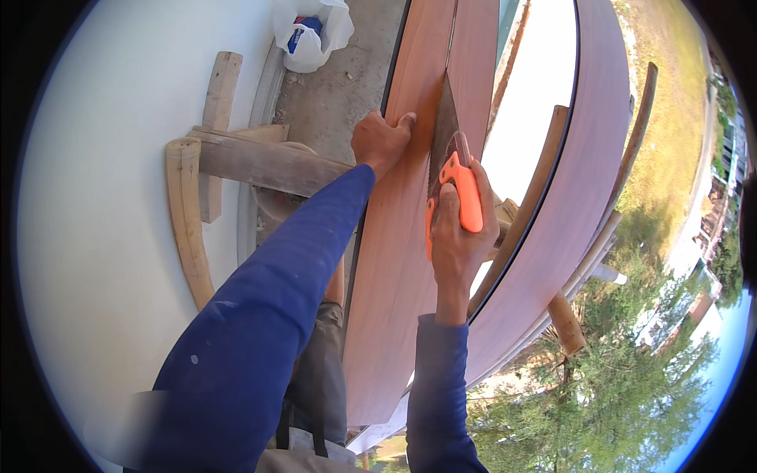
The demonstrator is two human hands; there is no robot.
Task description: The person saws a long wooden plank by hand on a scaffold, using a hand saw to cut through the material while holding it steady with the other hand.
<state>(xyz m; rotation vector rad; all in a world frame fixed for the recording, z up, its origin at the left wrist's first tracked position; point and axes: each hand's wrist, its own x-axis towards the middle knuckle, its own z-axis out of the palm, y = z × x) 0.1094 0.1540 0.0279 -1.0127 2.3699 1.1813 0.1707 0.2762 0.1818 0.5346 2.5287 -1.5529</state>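
Note:
My right hand (461, 244) is wrapped round the orange handle (467, 197) of a handsaw. The saw's grey blade (445, 118) points away from me and stands on edge at a long reddish-brown wood-look board (386, 276). From the blade's far end a thin dark slit runs along the board to the top of the view. On the board's left edge, my left hand (382, 142) grips with the thumb lying on top. Its other fingers are partly hidden. Both forearms wear dark blue sleeves.
A second wood-look board (544, 229) bends along the right, with timber supports (568, 323) around it. Wooden trestle parts (260, 162) stand left by the white wall (102, 221). A white plastic bag (315, 47) holding a blue item sits on the concrete floor (335, 102).

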